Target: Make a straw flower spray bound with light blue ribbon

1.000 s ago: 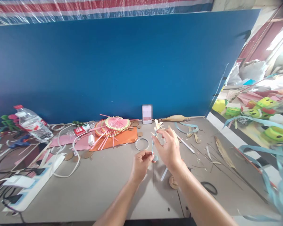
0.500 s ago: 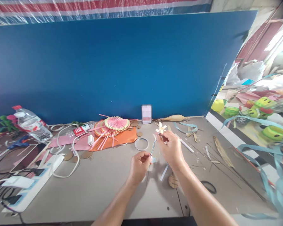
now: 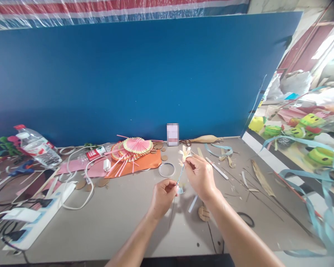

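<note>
My left hand (image 3: 164,194) pinches a thin stem (image 3: 180,176) wrapped in pale blue tape, near its lower part. A bit of the light blue tape (image 3: 180,190) hangs beside my left fingertips, and thin wire runs down below them. My right hand (image 3: 200,172) is closed at the top of the stem, its fingers on a small cream flower (image 3: 185,152) with narrow pointed petals. A smaller pale piece sits at the stem's tip, close to that flower. Whether the two touch is hard to tell. Both hands are above the grey table (image 3: 122,218).
Pink paper fans (image 3: 137,145) lie on orange sheet (image 3: 153,160) at the back. Behind my hands are a tape ring (image 3: 166,170) and a small upright card or screen (image 3: 172,134). A power strip (image 3: 41,218) and bottle (image 3: 39,146) are left; dried leaves (image 3: 261,178) and blue ribbon (image 3: 327,200) right.
My right hand has shifted slightly, and the cream flower has turned and come down to the left, closer to the stem's tip. My left hand has barely moved.
</note>
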A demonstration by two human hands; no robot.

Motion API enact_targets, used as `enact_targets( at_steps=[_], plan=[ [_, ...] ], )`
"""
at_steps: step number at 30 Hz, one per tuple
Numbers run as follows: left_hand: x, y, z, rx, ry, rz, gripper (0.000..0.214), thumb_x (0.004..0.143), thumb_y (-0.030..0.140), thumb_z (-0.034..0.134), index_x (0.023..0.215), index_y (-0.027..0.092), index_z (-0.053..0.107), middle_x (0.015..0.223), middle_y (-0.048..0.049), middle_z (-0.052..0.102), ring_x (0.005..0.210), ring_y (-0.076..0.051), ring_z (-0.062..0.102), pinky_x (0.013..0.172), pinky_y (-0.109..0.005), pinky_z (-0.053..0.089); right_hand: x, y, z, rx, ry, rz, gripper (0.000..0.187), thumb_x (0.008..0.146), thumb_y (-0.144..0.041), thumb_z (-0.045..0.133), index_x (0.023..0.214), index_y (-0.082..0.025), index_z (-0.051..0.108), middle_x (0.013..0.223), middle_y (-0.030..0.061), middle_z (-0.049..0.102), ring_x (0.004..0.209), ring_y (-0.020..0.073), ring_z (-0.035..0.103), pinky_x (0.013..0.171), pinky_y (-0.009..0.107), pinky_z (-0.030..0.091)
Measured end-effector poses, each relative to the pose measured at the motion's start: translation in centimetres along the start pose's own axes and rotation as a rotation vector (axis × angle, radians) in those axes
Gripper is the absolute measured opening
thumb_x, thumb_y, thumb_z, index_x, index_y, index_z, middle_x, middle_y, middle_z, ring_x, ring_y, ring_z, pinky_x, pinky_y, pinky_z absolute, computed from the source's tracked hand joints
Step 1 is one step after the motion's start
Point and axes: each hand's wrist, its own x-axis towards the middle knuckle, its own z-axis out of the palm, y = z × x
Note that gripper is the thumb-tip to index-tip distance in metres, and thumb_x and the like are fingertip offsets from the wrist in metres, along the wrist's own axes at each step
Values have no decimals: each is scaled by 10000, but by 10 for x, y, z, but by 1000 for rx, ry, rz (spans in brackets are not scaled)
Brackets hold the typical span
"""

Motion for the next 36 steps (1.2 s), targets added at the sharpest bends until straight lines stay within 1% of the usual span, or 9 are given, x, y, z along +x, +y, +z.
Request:
enact_targets(
  at_steps=[7, 15, 20, 24, 30, 36],
  plan=[
    [0, 3, -5, 18, -67, -4, 104, 637, 240, 557, 640, 140, 586, 559, 3, 565, 513, -120, 536, 542, -246, 440, 0, 3, 0, -33, 14, -69, 265, 811, -184, 408, 569, -177, 514, 569, 1, 451, 576, 119, 424, 550, 212, 325],
    [1, 4, -5, -2, -77, -11, 107, 619, 241, 575, 621, 135, 586, 560, -3, 571, 499, -120, 532, 537, -254, 447, -2, 7, 4, -126, 15, -159, 284, 832, -194, 394, 584, -173, 531, 584, 15, 466, 583, 127, 415, 586, 234, 340],
    [2, 2, -6, -8, -89, -10, 112, 617, 248, 579, 618, 137, 582, 560, -4, 560, 496, -118, 524, 529, -248, 439, -2, 9, 5, -145, -5, -196, 264, 837, -185, 388, 640, -173, 563, 609, 26, 493, 609, 139, 433, 598, 242, 350],
    [2, 4, -7, 0, -94, -24, 121, 610, 260, 585, 594, 141, 569, 531, 3, 545, 479, -115, 520, 520, -242, 427, -3, 11, 5, -171, -7, -259, 241, 839, -173, 382, 731, -174, 597, 617, 31, 493, 610, 146, 431, 595, 250, 347],
    [3, 3, -8, 10, -116, -29, 111, 605, 254, 586, 603, 144, 571, 514, 17, 529, 471, -115, 522, 515, -239, 405, -3, 14, 6, -264, -64, -374, 229, 809, -97, 389, 828, -161, 608, 633, 40, 504, 605, 155, 419, 565, 257, 337],
    [5, 2, -8, 15, -126, -35, 102, 598, 240, 587, 597, 139, 572, 513, 12, 537, 470, -118, 523, 527, -250, 409, 0, 16, 7, -321, -96, -429, 233, 796, -79, 390, 788, -161, 609, 639, 46, 524, 599, 157, 412, 565, 262, 343]
  ],
)
